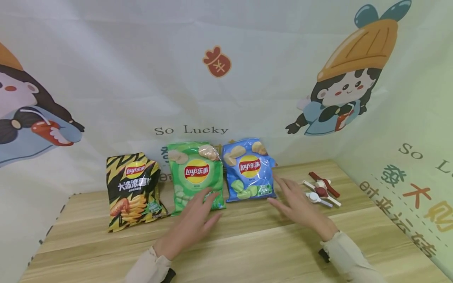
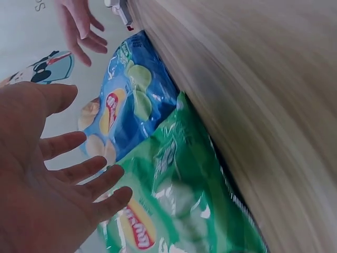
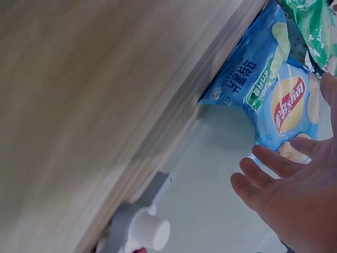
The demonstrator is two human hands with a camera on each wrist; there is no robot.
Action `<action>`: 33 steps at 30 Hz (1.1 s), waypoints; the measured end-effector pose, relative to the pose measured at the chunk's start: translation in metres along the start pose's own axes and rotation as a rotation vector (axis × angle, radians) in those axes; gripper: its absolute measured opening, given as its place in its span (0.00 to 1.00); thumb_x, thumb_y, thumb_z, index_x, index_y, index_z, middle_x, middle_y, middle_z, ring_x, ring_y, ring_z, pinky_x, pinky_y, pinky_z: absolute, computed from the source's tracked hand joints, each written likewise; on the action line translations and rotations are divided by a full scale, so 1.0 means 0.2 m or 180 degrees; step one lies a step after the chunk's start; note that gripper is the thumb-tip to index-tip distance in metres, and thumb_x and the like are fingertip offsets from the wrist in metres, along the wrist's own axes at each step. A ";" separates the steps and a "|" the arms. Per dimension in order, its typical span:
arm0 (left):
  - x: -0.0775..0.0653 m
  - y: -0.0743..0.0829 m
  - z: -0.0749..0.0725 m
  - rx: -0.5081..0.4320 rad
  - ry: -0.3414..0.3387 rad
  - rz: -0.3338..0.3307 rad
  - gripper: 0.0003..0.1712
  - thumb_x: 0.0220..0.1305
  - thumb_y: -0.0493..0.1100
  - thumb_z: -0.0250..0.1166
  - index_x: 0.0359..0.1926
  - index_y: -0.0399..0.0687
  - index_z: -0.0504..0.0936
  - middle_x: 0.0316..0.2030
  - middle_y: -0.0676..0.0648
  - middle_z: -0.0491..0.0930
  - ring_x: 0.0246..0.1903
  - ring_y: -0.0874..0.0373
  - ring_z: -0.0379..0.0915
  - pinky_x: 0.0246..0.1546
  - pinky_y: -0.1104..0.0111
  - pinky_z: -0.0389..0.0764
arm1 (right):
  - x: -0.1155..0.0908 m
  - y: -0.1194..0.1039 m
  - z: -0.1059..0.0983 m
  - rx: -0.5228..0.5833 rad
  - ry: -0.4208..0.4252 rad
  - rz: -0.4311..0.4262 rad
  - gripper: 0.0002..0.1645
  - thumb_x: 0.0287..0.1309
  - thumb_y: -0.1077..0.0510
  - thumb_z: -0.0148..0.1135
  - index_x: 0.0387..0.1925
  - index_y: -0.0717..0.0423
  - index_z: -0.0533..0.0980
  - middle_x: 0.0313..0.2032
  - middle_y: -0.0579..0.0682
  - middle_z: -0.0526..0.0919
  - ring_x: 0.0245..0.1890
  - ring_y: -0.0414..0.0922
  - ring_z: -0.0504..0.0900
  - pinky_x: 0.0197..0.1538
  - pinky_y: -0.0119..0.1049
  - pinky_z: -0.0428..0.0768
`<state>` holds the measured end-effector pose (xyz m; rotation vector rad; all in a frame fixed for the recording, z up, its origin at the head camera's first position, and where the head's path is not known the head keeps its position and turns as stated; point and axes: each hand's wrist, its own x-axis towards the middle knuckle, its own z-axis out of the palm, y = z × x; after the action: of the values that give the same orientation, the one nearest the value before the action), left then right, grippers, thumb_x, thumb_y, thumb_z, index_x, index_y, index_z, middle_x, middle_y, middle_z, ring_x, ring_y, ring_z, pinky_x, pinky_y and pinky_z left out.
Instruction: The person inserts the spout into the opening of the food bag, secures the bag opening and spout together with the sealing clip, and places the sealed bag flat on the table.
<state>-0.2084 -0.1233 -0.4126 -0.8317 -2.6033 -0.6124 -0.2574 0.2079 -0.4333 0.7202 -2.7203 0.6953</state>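
Three bags of chips lean against the back cloth on the table: a black and yellow bag (image 1: 132,192) at the left, a green bag (image 1: 195,173) in the middle and a blue bag (image 1: 249,169) to its right. My left hand (image 1: 192,220) is in front of the green bag, overlapping its lower part in the head view; its fingers (image 2: 108,184) are spread and hold nothing. Beside the blue bag's lower right edge is my right hand (image 1: 297,204), fingers extended and nothing in them. In the right wrist view, those fingers (image 3: 263,174) point towards the blue bag.
Several bag sealing clips (image 1: 321,191), red and white, lie in a small pile right of the right hand. A printed cloth (image 1: 262,98) hangs behind and along the right side. The wooden table (image 1: 255,251) extends in front of the bags.
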 end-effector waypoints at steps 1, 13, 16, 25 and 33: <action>0.02 0.00 0.01 -0.0104 -0.0040 -0.0033 0.32 0.69 0.49 0.65 0.68 0.41 0.69 0.66 0.34 0.66 0.66 0.40 0.64 0.64 0.46 0.66 | 0.00 0.00 0.00 0.0109 -0.0036 0.0057 0.47 0.69 0.38 0.56 0.77 0.54 0.52 0.70 0.66 0.62 0.70 0.66 0.59 0.67 0.66 0.58; 0.17 0.03 0.17 -0.1324 -0.0442 -0.0536 0.35 0.73 0.47 0.59 0.72 0.33 0.59 0.72 0.33 0.59 0.72 0.40 0.53 0.70 0.49 0.57 | 0.07 0.07 0.03 0.1313 -0.0375 0.0816 0.45 0.75 0.41 0.48 0.75 0.67 0.47 0.67 0.72 0.65 0.65 0.66 0.69 0.63 0.59 0.69; 0.20 0.04 0.21 -0.1542 -0.0516 -0.0672 0.37 0.74 0.47 0.58 0.73 0.31 0.56 0.73 0.31 0.55 0.73 0.39 0.49 0.71 0.48 0.55 | 0.08 0.10 0.05 0.1569 -0.0444 0.0979 0.46 0.74 0.40 0.47 0.75 0.67 0.46 0.67 0.71 0.65 0.66 0.64 0.68 0.65 0.58 0.68; 0.30 0.05 0.30 -0.2058 -0.0405 -0.1033 0.36 0.74 0.45 0.56 0.73 0.31 0.55 0.72 0.32 0.57 0.71 0.38 0.54 0.69 0.47 0.57 | 0.11 0.10 0.07 0.2115 -0.0538 0.1123 0.42 0.75 0.44 0.49 0.75 0.65 0.50 0.69 0.70 0.63 0.68 0.63 0.66 0.63 0.54 0.71; 0.37 0.07 0.35 -0.2142 -0.0079 -0.1547 0.33 0.72 0.44 0.57 0.69 0.30 0.61 0.60 0.31 0.73 0.58 0.41 0.72 0.59 0.50 0.73 | 0.13 0.06 0.05 0.2067 -0.0472 0.1015 0.33 0.74 0.53 0.53 0.69 0.70 0.60 0.58 0.70 0.74 0.56 0.60 0.78 0.52 0.48 0.81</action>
<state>-0.2688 -0.0446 -0.4353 -0.3448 -2.6394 -1.6774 -0.2862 0.2010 -0.4382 0.4621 -2.7647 1.7063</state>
